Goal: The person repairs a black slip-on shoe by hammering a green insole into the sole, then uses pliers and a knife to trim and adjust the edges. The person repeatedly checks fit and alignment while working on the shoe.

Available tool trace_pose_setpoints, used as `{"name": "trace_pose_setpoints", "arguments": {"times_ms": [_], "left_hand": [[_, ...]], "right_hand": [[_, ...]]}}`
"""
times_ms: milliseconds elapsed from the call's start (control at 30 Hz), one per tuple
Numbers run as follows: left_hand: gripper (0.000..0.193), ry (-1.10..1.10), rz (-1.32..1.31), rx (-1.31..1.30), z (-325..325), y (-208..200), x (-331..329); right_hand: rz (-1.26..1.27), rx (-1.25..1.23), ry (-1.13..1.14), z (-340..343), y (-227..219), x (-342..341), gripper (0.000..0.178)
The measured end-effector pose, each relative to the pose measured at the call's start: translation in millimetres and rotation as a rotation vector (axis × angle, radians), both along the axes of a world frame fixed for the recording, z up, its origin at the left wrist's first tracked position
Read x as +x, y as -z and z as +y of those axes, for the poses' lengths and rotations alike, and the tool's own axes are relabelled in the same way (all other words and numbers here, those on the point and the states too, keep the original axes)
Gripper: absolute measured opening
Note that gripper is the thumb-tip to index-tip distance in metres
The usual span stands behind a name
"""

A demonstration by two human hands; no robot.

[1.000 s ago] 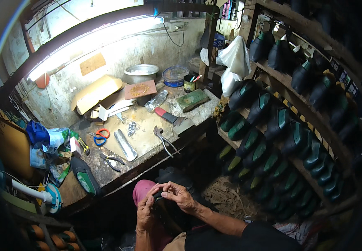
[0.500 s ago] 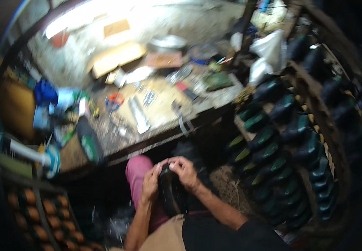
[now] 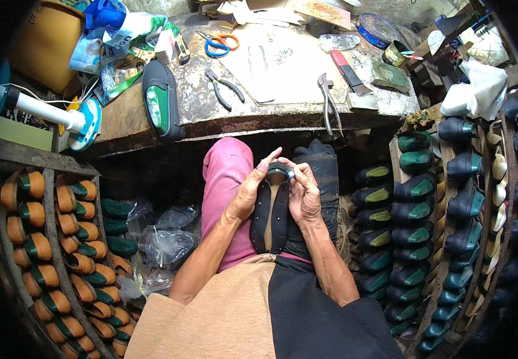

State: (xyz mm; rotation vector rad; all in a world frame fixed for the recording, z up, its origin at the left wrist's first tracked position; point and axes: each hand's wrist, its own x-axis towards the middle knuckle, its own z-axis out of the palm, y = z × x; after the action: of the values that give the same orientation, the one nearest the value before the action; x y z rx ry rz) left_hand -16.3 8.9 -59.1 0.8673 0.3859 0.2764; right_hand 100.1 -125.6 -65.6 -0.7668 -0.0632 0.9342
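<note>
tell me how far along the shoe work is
Done, it seems: black shoes fill the right racks, tan ones the left. In hand: left hand and right hand hold a black shoe upper on the lap. How much is left cannot be told.

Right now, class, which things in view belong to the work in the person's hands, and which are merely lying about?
In hand:
left hand
right hand
black shoe upper, held on the lap

Lying about:
scissors
pliers
pincers
green-soled shoe
shelved shoes
</note>
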Motion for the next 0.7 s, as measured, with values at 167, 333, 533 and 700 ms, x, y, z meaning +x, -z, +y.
{"name": "trace_pose_setpoints", "arguments": {"times_ms": [167, 333, 533, 700], "left_hand": [[0.066, 0.048, -0.013, 0.075, 6, -8, 0], [0.072, 0.123, 0.005, 0.324, 13, -52, -27], [0.065, 0.105, 0.159, 0.312, 9, -76, -36], [0.054, 0.044, 0.08, 0.472, 8, -53, -25]], "right_hand": [[-0.234, -0.145, -0.02, 0, -26, 0, 0.01], [-0.426, -0.218, -0.12, -11, -68, -12, 0.011], [-0.497, -0.252, -0.056, -12, -80, -33, 0.01], [-0.547, -0.268, 0.044, -4, -59, -32, 0.011]]}}
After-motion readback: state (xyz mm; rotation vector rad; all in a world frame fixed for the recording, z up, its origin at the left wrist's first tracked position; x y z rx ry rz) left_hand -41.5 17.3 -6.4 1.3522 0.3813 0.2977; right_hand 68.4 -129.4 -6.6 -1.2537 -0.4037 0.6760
